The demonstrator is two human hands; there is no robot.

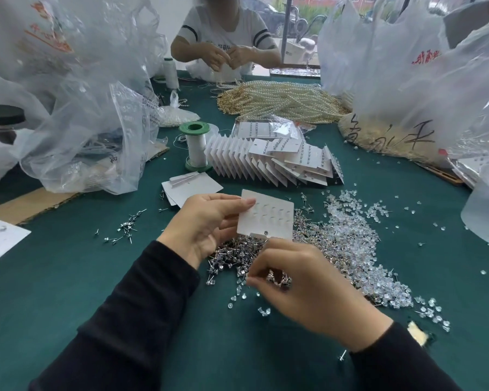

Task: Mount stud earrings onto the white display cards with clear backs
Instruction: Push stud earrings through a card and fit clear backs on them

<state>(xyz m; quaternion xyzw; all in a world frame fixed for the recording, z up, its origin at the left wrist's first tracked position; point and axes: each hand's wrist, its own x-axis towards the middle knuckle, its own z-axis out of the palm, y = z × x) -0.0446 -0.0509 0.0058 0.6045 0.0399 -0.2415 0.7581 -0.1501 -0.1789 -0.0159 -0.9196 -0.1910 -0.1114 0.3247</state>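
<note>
Left hand (206, 221) grips the white card (266, 218) by its left edge, thumb flat on the face, fingers curled behind. The card is held off the green table (68, 277) at centre frame, nearly square, slightly tilted, with its rows running left to right. One small stud shows at the middle of its lower edge.

Right hand (299, 280) sits just below the card, fingertips close to that lower edge. Its fingers are curled against the thumb and appear to pinch a few stud earrings (232, 255) from the heap under both hands, though the grip is partly hidden behind the knuckles.

The right hand is nearer the open bottom row, so the next insertion would travel upward in the frame, by my reading.

The clear backs (359, 238) lie heaped right of centre, touching the earring heap. Finished cards (271, 162) are fanned above centre, with blank cards (195, 187) to their lower left.

The pale bumps on the held card are too faint to identify. Its rear face is hidden.
</note>
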